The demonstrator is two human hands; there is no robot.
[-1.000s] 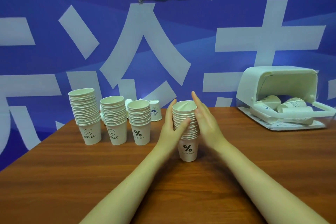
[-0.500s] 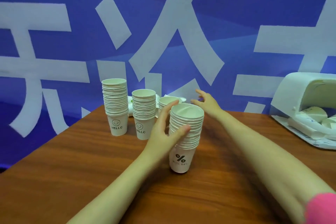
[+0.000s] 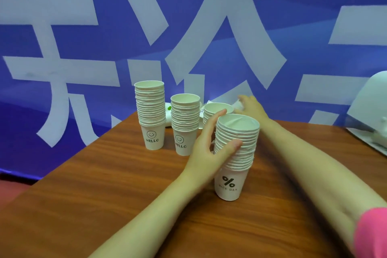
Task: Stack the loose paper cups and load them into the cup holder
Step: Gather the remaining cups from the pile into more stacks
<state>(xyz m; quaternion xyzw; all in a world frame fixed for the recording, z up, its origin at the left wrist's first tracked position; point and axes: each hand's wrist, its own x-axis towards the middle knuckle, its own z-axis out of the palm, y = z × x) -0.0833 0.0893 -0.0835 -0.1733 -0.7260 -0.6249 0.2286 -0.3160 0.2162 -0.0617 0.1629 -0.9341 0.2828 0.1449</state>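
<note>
Head view, left to right: two HELLO cup stacks stand upright on the desk. Left hand has its grip curled around the near % cup stack. Right hand reaches behind it; its grip is blurred, cannot tell. Cup holder sits far right.

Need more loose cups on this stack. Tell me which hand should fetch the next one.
Right. The right hand is already stretched out at the loose cups by the wall, while the left hand grips the near stack to steady it.
</note>
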